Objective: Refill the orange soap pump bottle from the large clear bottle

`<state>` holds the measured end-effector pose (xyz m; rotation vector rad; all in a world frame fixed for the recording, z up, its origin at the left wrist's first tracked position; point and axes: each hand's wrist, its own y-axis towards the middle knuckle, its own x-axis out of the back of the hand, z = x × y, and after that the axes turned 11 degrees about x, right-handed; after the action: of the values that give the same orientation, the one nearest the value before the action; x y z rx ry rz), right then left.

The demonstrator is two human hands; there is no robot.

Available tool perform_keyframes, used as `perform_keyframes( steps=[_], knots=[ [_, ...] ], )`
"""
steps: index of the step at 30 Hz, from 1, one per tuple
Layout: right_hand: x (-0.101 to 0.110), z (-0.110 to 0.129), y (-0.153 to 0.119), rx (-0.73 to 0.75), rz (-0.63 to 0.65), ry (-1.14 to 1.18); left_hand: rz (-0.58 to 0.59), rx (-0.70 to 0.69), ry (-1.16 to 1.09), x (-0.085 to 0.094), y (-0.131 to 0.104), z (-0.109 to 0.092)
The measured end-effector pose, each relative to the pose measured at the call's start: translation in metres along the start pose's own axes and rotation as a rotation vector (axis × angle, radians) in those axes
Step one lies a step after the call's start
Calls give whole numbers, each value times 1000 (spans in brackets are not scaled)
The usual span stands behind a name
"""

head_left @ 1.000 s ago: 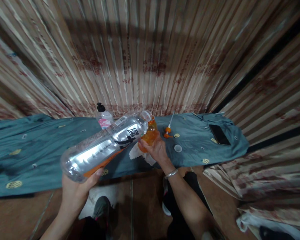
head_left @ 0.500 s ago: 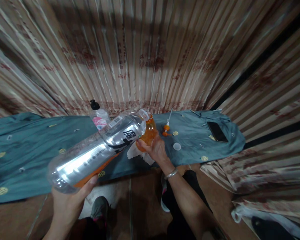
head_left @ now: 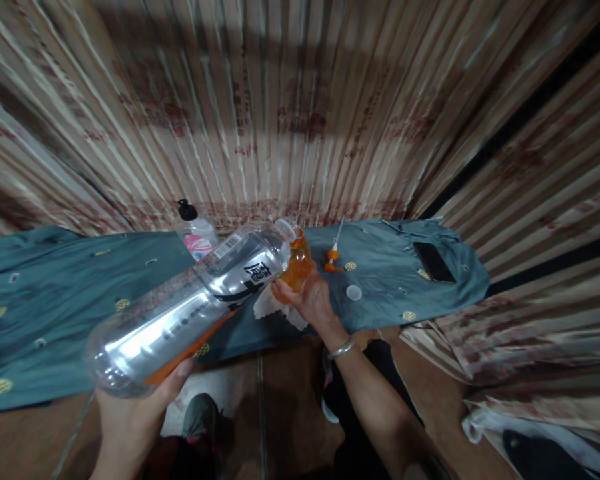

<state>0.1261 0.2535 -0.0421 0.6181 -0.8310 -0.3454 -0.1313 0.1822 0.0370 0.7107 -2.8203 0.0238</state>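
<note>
My left hand is closed round the lower end of a large clear plastic bottle with a silver and orange label. That bottle is tilted, its uncapped neck up and to the right, at the mouth of a smaller orange bottle. Fingers of my right hand wrap the orange bottle, which is partly hidden by the hand and the large bottle. A crumpled white tissue lies beneath it. To the right lie an orange pump top with a clear tube and a round whitish cap.
A pump bottle with a black top and pink label stands behind the large bottle. A dark phone rests at the right on the teal cloth. Pleated curtains hang behind and to the right.
The base of the large bottle has shifted slightly left and down with my left hand. My right hand and the orange bottle stay almost where they were.
</note>
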Motion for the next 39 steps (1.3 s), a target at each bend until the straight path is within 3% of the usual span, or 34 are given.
perform_keyframes(
  steps=[7,17,24,34,39],
  knots=[
    [0,1,1,-28,-1,26,40,-116,-25,-1,1,13],
    [2,3,2,-41,7,25,5,-41,6,-2,-1,-1],
    [-2,1,1,-51,-5,6,-8,-40,-30,0,-3,6],
    [-3,0,0,-51,-12,-10,1,-2,-31,-2,-4,-2],
    [-3,0,1,-57,-12,12,8,-17,-43,2,-2,6]
  ],
)
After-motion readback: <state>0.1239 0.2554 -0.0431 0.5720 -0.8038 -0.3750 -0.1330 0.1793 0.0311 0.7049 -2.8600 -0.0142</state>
